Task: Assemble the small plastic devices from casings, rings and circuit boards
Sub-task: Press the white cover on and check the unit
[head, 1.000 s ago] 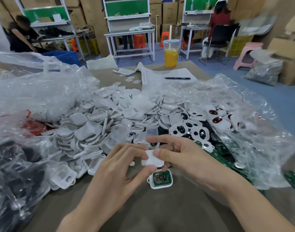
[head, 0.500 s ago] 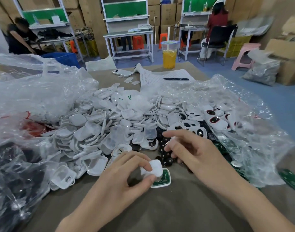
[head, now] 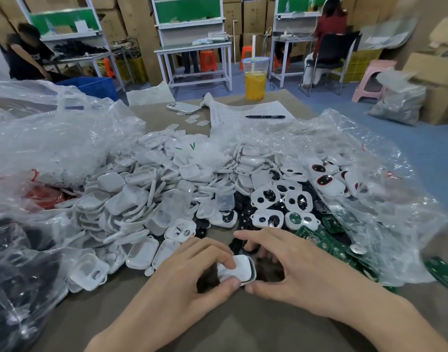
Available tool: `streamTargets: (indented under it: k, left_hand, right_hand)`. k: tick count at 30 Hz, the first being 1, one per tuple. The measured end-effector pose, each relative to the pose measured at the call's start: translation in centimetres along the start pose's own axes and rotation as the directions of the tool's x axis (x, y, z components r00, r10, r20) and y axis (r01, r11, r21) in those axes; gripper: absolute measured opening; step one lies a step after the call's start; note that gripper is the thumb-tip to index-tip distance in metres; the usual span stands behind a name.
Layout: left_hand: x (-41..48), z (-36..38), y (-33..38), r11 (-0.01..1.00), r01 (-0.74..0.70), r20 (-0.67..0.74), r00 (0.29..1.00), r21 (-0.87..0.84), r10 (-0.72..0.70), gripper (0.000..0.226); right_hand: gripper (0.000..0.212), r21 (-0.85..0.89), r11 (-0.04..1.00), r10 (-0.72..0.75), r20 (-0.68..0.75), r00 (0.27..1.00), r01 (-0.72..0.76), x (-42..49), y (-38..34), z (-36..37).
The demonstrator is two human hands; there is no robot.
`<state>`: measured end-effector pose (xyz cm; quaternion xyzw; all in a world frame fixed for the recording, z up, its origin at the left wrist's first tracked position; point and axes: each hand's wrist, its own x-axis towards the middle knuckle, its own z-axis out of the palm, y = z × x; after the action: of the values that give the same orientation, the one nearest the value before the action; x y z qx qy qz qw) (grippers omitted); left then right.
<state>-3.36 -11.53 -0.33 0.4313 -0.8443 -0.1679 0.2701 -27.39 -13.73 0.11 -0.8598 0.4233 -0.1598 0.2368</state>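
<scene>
One unit mid-closure, desk (head: 243,323) front: left hand (head: 177,283) pinches casing (head: 240,270) over board (head: 254,275); right hand (head: 301,273) loose, thumb touching casing; piles (head: 141,194) unassembled.

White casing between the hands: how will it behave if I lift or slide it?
The white casing is probably light and stiff: the left hand pinches it with just a finger and thumb. Its glossy, rounded shell looks slippery. Being flat and squarish, it should slide on the table rather than roll.
</scene>
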Motion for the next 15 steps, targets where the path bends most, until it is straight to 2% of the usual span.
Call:
streamTargets:
  k: [15]
  left_hand:
    - [0.11, 0.34, -0.11, 1.000, -0.019, 0.004, 1.000, 0.008, 0.019, 0.016]
  right_hand:
    - [0.068, 0.039, 0.999, 0.012, 0.014, 1.000, -0.013, 0.13, 0.09, 0.12]
